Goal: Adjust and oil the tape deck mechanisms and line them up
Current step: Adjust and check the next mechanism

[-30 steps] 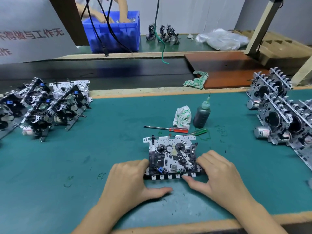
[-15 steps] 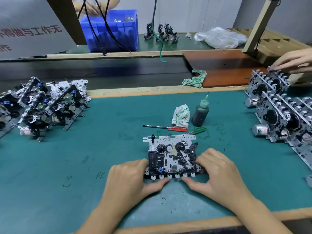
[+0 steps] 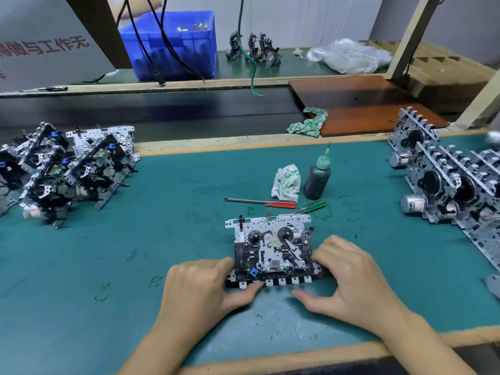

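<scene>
One tape deck mechanism (image 3: 270, 247) lies flat on the green mat (image 3: 162, 239), its row of white keys toward me. My left hand (image 3: 200, 290) grips its left end, fingers curled over the top and thumb pressing the front key row. My right hand (image 3: 349, 277) holds the right end with curled fingers on top; its thumb lies on the mat just in front of the keys. A dark oil bottle (image 3: 317, 177) with a green needle cap stands behind the mechanism.
A red-handled screwdriver (image 3: 263, 202) and a green-handled one (image 3: 312, 206) lie between the bottle and the mechanism, beside a crumpled rag (image 3: 286, 182). Several mechanisms are piled at the left (image 3: 70, 169); others stand in a row at the right (image 3: 446, 182). A blue bin (image 3: 176, 44) sits far back.
My left thumb has moved up onto the key row. My right thumb has drawn back from the keys. The other person's hand at the right row is gone.
</scene>
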Demonstrator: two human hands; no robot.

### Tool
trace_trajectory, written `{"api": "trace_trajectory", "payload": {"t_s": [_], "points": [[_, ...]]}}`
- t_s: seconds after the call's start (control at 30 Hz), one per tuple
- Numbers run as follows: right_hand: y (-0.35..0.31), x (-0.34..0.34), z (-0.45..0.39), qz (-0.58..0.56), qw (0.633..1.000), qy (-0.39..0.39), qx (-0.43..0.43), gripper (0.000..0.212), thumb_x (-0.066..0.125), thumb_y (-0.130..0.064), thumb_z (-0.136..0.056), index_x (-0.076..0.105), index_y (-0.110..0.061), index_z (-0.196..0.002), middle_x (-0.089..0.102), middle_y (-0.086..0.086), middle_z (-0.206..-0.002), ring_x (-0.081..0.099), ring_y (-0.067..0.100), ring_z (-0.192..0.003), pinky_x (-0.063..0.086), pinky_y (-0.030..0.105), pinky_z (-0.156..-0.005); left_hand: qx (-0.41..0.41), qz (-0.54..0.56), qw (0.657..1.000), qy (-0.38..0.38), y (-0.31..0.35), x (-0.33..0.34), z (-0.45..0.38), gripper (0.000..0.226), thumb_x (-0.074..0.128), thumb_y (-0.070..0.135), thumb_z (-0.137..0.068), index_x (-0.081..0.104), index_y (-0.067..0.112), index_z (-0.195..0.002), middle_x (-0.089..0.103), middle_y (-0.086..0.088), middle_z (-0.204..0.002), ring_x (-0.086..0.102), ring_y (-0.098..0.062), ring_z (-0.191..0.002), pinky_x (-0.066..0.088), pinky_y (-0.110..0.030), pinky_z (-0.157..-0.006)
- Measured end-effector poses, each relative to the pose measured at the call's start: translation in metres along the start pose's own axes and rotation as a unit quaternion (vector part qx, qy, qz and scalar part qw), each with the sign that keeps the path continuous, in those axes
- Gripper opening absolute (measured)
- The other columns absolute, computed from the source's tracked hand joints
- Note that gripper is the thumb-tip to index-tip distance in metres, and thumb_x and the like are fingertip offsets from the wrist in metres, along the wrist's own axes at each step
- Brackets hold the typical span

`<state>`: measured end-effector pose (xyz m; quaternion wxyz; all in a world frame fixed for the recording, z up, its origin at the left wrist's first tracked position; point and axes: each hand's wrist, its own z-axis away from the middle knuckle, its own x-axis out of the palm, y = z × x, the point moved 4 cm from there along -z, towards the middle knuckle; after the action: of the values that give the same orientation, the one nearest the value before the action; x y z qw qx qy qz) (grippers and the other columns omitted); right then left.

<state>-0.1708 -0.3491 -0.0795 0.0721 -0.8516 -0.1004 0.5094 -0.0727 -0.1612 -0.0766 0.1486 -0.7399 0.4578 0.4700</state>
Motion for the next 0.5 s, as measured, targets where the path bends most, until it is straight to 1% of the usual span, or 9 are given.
{"api": "trace_trajectory", "payload": {"t_s": [0.1,0.2,0.27,0.33,0.43,0.5], "points": [[-0.002,0.0013,-0.0004,0.021,1.0,0.0,-0.013,0.044,0.058,-0.054,-0.074,0.054,-0.012,-0.06,0.048,-0.004,-0.058,0.045,0.016,-0.058,0.032,0.023,-0.056,0.01,0.019,0.999,-0.024,-0.0036,-0.0009,0.0005,0.056,0.055,0.067,-0.068,0.039,0.017,-0.05,0.039,0.004,-0.038,0.042,-0.02,-0.032,0.032,-0.022,-0.031],[-0.0038,0.0018,-0.0005,0.04,0.999,0.016,-0.015,0.044,0.056,-0.053,-0.075,0.055,-0.012,-0.059,0.047,-0.004,-0.056,0.045,0.017,-0.057,0.03,0.023,-0.056,-0.007,0.011,1.0,-0.029,-0.0008,-0.0022,-0.0012,0.06,0.054,0.078,-0.06,0.03,0.023,-0.054,0.038,0.005,-0.038,0.042,-0.017,-0.033,0.031,-0.021,-0.034],[-0.0042,0.0009,-0.0009,0.044,0.999,0.025,-0.007,0.045,0.055,-0.053,-0.076,0.055,-0.011,-0.059,0.047,-0.004,-0.056,0.045,0.017,-0.056,0.03,0.024,-0.055,-0.041,-0.006,0.999,-0.011,0.0019,-0.003,-0.0038,0.058,0.054,0.077,-0.059,0.028,0.025,-0.055,0.037,0.004,-0.037,0.042,-0.019,-0.032,0.026,-0.021,-0.037],[-0.004,-0.0003,-0.0012,0.043,0.998,0.034,0.005,0.046,0.054,-0.053,-0.076,0.057,-0.011,-0.059,0.047,-0.004,-0.055,0.046,0.017,-0.054,0.032,0.024,-0.053,-0.058,-0.011,0.998,0.005,0.0035,-0.0025,-0.0056,0.055,0.055,0.073,-0.059,0.03,0.025,-0.052,0.038,0.003,-0.037,0.042,-0.021,-0.032,0.022,-0.02,-0.04],[-0.0043,-0.0002,-0.0016,0.033,0.999,0.026,0.01,0.044,0.054,-0.054,-0.075,0.058,-0.012,-0.061,0.048,-0.005,-0.056,0.047,0.017,-0.056,0.036,0.025,-0.052,-0.061,-0.015,0.998,-0.002,0.0027,-0.0009,-0.0033,0.055,0.055,0.074,-0.058,0.036,0.024,-0.049,0.038,0.002,-0.037,0.044,-0.021,-0.033,0.023,-0.021,-0.04],[-0.0035,0.0015,-0.0011,0.022,1.0,0.011,0.003,0.045,0.056,-0.055,-0.074,0.057,-0.012,-0.062,0.048,-0.005,-0.058,0.047,0.017,-0.058,0.034,0.025,-0.056,-0.085,-0.019,0.996,-0.007,0.002,-0.0006,-0.0005,0.056,0.052,0.076,-0.057,0.036,0.024,-0.049,0.037,0.002,-0.036,0.043,-0.022,-0.032,0.022,-0.021,-0.04]]}}
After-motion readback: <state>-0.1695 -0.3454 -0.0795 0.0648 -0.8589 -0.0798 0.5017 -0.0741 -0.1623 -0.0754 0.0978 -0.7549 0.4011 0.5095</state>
